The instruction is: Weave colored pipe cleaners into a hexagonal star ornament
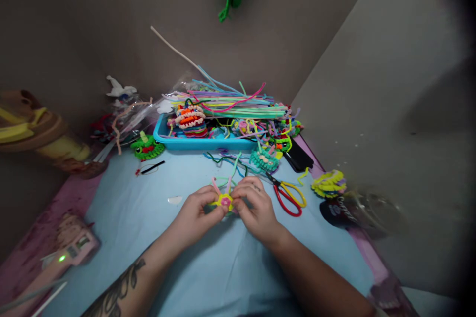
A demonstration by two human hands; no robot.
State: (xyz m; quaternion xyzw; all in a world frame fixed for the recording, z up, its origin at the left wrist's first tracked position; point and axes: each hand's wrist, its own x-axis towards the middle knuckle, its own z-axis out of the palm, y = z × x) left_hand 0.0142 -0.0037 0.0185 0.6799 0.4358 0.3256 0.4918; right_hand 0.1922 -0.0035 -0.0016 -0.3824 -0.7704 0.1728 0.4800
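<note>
Between my two hands is a small pipe-cleaner flower [225, 201], with a pink middle, a yellow ring and loose pink and green stems sticking up. My left hand [203, 210] pinches its left side between thumb and fingers. On the other side my right hand [256, 204] grips its right edge, fingers curled and pressed together. Part of the flower is hidden behind the fingertips. Scissors [288, 194] with red and yellow handles lie just right of my right hand. Behind the hands sits a teal fuzzy pipe-cleaner piece [264, 159].
A blue tray [208, 144] at the back holds pipe cleaners [238, 104] and fuzzy figures. A green fuzzy figure [148, 147] sits left, a black phone [298, 156] and yellow fuzzy piece [329, 184] right. A cup [344, 210] lies at the right edge; a pink device [76, 250] is lower left.
</note>
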